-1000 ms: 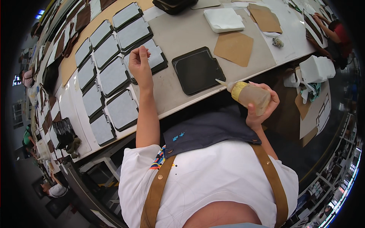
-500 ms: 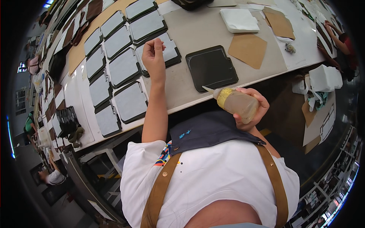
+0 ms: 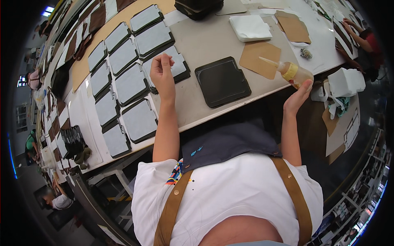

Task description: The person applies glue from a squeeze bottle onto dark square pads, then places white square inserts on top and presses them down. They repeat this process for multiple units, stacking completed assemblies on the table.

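My right hand (image 3: 297, 97) is wrapped round a squeeze bottle (image 3: 300, 75) with a yellow band and a long pale nozzle. It is held tilted by the table's front edge, the nozzle pointing up and left over a brown card. To its left lies a flat black panel (image 3: 223, 84) with rounded corners; a thin glossy line runs along its left side. My left hand (image 3: 162, 73) hovers by the rows of black panels topped with light grey sheets (image 3: 139, 117), its fingers curled in under the thumb. Whatever those fingers may hold is hidden.
Brown card (image 3: 257, 57), a white stack of sheets (image 3: 250, 28) and more card lie at the back right. A black bag-like object (image 3: 199, 8) sits at the far edge. Other people work at the far right and left. White material (image 3: 347, 82) is heaped beyond the table's right.
My right hand has carried the bottle right and away from the black panel, and its nozzle now points more upward. My left hand stays curled, in nearly the same place.
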A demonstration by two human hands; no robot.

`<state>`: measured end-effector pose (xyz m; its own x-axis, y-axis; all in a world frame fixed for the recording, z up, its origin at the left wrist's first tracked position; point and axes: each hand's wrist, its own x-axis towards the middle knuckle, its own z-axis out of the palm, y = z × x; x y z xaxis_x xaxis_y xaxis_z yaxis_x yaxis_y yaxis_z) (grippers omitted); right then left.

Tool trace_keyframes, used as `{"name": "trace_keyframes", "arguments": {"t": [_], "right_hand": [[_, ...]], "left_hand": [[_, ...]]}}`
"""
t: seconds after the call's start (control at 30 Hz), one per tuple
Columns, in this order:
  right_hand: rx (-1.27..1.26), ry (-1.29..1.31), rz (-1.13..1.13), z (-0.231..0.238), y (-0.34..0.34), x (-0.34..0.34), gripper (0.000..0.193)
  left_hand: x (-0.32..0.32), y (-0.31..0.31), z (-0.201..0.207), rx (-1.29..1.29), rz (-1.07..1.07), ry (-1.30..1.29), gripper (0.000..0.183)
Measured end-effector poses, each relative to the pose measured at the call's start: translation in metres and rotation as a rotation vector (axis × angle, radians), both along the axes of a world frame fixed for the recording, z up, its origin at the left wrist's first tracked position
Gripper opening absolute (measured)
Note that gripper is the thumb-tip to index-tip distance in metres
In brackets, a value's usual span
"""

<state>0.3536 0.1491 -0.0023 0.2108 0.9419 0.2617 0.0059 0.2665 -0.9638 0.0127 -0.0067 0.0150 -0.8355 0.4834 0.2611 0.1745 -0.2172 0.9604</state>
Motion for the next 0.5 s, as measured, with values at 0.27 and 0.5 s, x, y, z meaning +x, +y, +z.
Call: {"name": "trace_keyframes", "arguments": {"t": [0.27,0.5], "right_hand": [[0.419,-0.842,-0.240,0.021,0.035,0.004,0.053],[0.462,-0.763,0.392,0.035,0.075,-0.115,0.023]], "left_hand": [[0.002,0.002,-0.004,-0.073,-0.021,0.070,0.031],[0.004,0.006,-0.004,-0.113,0.000,0.208,0.026]]}}
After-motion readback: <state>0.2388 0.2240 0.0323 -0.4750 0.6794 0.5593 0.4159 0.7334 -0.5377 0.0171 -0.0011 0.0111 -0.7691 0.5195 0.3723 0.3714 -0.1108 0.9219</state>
